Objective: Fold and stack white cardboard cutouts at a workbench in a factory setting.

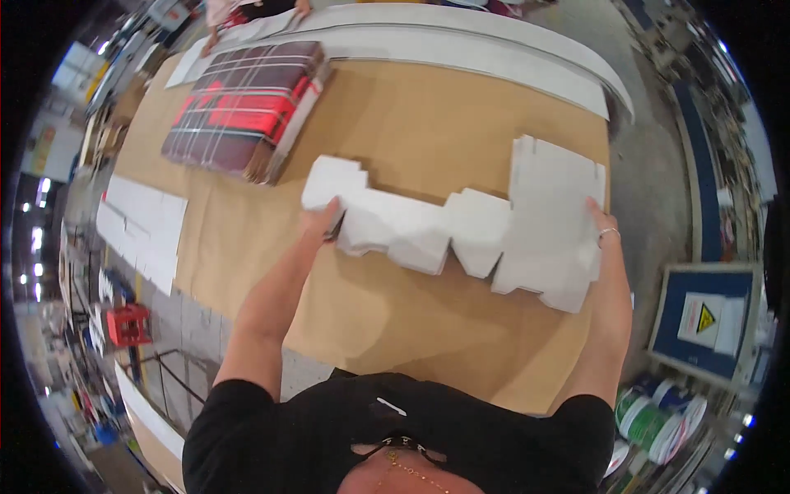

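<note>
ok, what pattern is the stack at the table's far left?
Red, dark maroon and white plaid on the stack; it shows in the head view, the only one.

white die-cut carton blank (461,226) mid-table; plaid box stack (243,103) far left; blue-framed yellow-triangle sign (708,317) right

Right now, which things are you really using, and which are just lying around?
In use:
- white die-cut cardboard blank, gripped at both ends
- left hand
- right hand
- brown worktable under it

Lying about:
- stack of red plaid flat boxes
- long white sheets at the far edge
- white sheets off the table's left side
- red crate
</note>
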`<state>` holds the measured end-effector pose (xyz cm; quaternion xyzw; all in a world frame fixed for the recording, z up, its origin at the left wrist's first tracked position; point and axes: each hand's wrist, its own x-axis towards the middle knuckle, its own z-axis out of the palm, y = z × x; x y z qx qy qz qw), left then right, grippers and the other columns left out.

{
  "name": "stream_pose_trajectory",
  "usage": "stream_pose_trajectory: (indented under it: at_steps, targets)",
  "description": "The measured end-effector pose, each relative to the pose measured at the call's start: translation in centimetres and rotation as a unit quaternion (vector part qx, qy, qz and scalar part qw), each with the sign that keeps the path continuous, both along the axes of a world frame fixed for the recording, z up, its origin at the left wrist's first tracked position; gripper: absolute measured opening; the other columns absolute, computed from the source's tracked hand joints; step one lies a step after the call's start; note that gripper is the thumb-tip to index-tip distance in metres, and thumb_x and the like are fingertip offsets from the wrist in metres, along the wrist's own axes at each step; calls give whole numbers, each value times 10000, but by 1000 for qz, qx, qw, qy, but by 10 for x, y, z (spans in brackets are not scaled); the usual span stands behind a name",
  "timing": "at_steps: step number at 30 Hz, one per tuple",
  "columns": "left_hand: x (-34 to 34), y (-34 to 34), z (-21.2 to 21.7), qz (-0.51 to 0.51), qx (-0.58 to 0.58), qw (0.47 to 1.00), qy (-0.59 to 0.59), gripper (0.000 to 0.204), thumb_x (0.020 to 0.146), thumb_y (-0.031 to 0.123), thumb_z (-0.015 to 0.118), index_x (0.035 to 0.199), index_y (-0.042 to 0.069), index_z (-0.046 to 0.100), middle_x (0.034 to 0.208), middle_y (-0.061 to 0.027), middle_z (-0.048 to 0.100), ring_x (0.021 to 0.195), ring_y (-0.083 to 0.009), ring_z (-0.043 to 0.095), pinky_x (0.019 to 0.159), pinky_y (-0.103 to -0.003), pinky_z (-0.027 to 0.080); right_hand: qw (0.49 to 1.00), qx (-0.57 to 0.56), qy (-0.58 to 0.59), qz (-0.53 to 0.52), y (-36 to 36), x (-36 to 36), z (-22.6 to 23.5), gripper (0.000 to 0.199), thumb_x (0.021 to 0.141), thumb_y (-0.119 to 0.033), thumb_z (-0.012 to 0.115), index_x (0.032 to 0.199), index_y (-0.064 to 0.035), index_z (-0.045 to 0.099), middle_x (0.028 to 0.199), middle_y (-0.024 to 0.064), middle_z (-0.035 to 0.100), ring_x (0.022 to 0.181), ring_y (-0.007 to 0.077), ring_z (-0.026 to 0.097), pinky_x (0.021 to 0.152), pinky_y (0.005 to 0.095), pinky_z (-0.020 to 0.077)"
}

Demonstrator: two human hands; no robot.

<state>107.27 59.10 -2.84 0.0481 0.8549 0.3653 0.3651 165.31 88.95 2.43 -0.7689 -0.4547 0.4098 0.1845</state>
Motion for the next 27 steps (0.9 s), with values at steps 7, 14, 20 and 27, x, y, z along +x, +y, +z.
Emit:
stream_pose_trajectory:
  at_steps: [7,14,20,27]
  targets:
    - [-3,66,17,-41,-122,991,43,729,627,569,704,1033,-23,578,982,-140,619,806,-260,631,545,-378,559,985,-23,-145,95,64,-7,-11,777,618,-453,775,1115,93,534,1047,185,606,902,267,606,765,373,477]
    - [-11,58,22,-45,-106,993,16,698,652,532,711,1047,-26,573,1006,-150,602,859,-267,619,577,-419,553,951,0,-283,126,54,-29,11,808,608,-543,722,1081,91,558,1098,233,579,1005,342,575,842,400,456]
    - [-3,62,36,-62,-123,989,56,729,648,619,653,963,-37,623,975,-109,629,794,-246,641,536,-356,567,943,-14,-294,154,53,-34,46,933,599,-577,719,1128,156,486,1171,251,529,1047,327,552,865,380,441]
    - [1,64,44,-80,-111,990,25,750,648,622,650,982,-48,615,954,-140,629,786,-272,632,559,-370,566,987,-42,-108,114,45,-24,47,999,640,-626,667,1193,169,424,1265,227,455,1139,288,473,958,347,355]
